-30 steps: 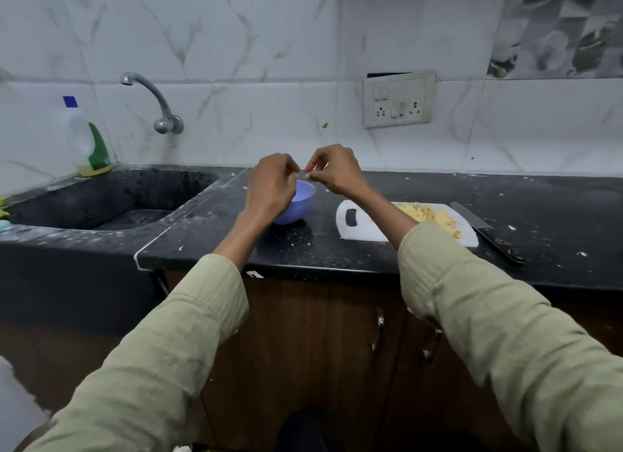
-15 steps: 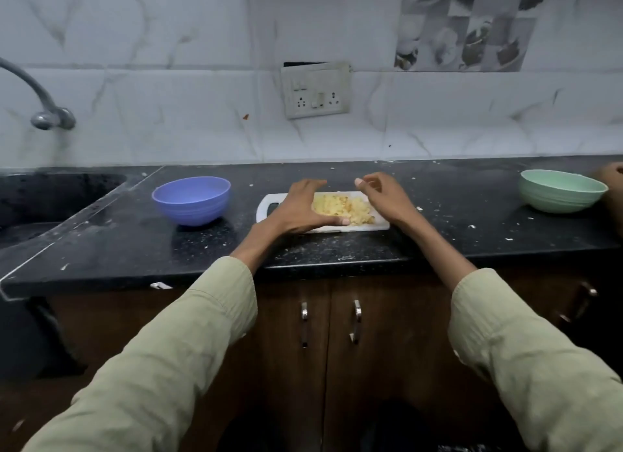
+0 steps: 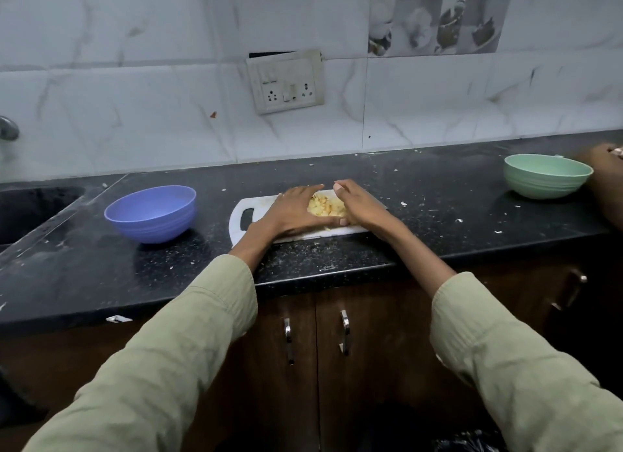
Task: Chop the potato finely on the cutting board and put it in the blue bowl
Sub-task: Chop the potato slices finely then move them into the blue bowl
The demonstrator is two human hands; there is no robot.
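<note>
A small pile of finely chopped yellow potato [image 3: 325,206] lies on the white cutting board [image 3: 259,203] near the front of the black counter. My left hand [image 3: 290,214] cups the pile from the left, fingers along its far side and thumb along its near side. My right hand [image 3: 362,205] cups it from the right, fingertips bent in toward the left hand's. Together they ring the pile and hide most of it. The blue bowl [image 3: 151,212] stands upright to the left of the board, apart from it, and what shows of its inside holds nothing.
A green bowl [image 3: 546,176] sits at the right end of the counter, with another person's hand [image 3: 605,182] beside it. The sink [image 3: 30,209] is at the far left. Potato scraps dot the counter [image 3: 438,236]. A wall socket [image 3: 286,80] hangs above the board. Cabinet doors lie below.
My hands left the blue bowl and went to the board, then closed in from both sides around the potato pile. The view swung right, bringing the green bowl into sight.
</note>
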